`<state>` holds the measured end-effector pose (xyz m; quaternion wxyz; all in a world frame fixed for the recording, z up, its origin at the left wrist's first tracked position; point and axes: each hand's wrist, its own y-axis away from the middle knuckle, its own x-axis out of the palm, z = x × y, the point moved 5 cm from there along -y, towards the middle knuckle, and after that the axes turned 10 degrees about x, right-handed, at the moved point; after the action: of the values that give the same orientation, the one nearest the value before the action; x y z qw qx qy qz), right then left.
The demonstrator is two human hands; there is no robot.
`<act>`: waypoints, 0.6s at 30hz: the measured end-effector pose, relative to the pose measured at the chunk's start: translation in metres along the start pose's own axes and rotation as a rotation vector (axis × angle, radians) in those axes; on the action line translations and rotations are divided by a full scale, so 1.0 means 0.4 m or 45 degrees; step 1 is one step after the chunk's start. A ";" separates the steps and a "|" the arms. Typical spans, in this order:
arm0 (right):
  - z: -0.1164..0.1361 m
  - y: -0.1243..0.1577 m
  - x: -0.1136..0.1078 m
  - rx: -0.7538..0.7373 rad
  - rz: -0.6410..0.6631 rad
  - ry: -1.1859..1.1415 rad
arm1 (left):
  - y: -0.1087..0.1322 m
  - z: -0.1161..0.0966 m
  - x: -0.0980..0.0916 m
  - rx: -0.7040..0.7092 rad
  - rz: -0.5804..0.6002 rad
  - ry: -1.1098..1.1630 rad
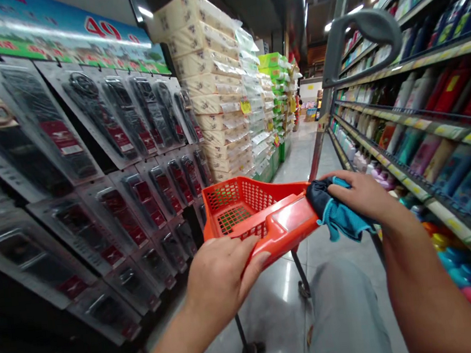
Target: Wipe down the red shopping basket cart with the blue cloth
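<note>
My left hand [224, 280] lies over the edge of a red plastic shopping basket [239, 204], with its fingers curled onto the moulded handle [286, 227]. The basket has mesh walls and rides on a wheeled frame, and a small caster [303, 289] shows below it. My right hand [359, 196] grips a crumpled blue and dark navy cloth [337, 216] at the handle's right end. The cloth hides that end of the handle.
Blister packs hang on a pegboard wall [89, 159] at left. Wrapped paper packs stand stacked [212, 83] ahead. Shelves of bottles [436, 114] line the right, near a grey loop handle on a pole [359, 32]. A shiny tiled aisle floor [301, 157] runs forward.
</note>
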<state>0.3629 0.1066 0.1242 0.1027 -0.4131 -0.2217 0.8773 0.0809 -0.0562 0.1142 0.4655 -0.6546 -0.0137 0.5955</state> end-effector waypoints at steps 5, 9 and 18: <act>0.090 0.084 -0.011 -0.163 0.092 -0.033 | 0.061 0.056 -0.038 0.167 -0.140 -0.006; 0.120 0.146 -0.034 -0.190 0.141 -0.070 | 0.144 0.132 -0.088 0.141 -0.151 0.088; 0.160 0.277 -0.041 -0.292 0.220 -0.506 | 0.237 0.129 -0.166 -0.396 -0.414 -0.262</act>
<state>0.3242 -0.0165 0.1189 -0.0660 -0.2588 -0.2995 0.9159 -0.0301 -0.1172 0.1130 0.4450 -0.6434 -0.2578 0.5671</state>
